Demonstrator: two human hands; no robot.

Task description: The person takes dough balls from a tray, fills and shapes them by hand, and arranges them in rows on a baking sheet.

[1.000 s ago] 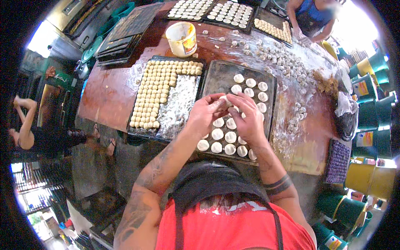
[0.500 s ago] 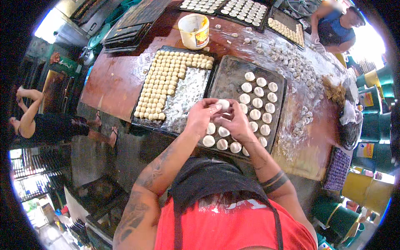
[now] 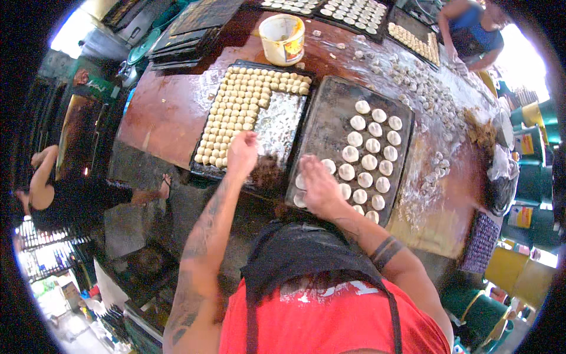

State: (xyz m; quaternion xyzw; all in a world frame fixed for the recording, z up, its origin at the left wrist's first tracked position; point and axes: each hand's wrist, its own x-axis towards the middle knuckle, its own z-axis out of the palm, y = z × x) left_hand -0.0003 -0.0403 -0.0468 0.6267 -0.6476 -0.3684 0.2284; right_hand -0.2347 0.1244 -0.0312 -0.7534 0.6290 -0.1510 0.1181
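Over the near side of the reddish table [image 3: 159, 127], I have both bare hands above two dark trays. My left hand [image 3: 243, 154] is curled at the inner edge of the pale dough balls [image 3: 231, 109] on the left tray [image 3: 283, 118]; its fingertips are blurred, so I cannot tell whether they pinch one. My right hand [image 3: 321, 187] reaches palm down, fingers close together, over the near left corner of the right tray [image 3: 333, 106], where flattened rounds [image 3: 371, 145] lie in spaced rows. Whether it touches a round beneath, I cannot tell.

To do this well, I would take balls singly from the row bordering the white flour, lifting straight up so that neighbours are not dragged or dented. With the right hand, I would keep the touch light and even, leaving each round flat with bare metal around it. Rounds lie close beneath that wrist, so I judge a raised palm safer than a sliding one.
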